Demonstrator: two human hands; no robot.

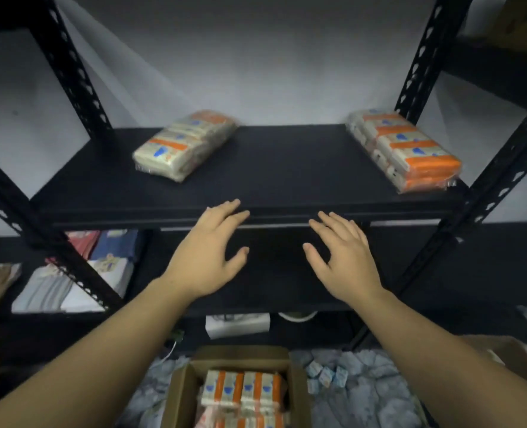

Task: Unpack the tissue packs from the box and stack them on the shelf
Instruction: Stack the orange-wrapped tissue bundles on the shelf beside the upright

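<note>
Nearest, on the floor, the open cardboard box holds orange-and-white tissue packs, more to unpack. Above it, the left hand and right hand hover empty with fingers spread loosely, fingertips at the black shelf's front edge. Farther back, 2 tissue bundles lie well apart: one left, askew, and one at the right end, probably leaving room between for stacking.

Two tissue bundles on the shelf: one left, one right. One open box, more bundles inside. Two hands: left, right.
</note>
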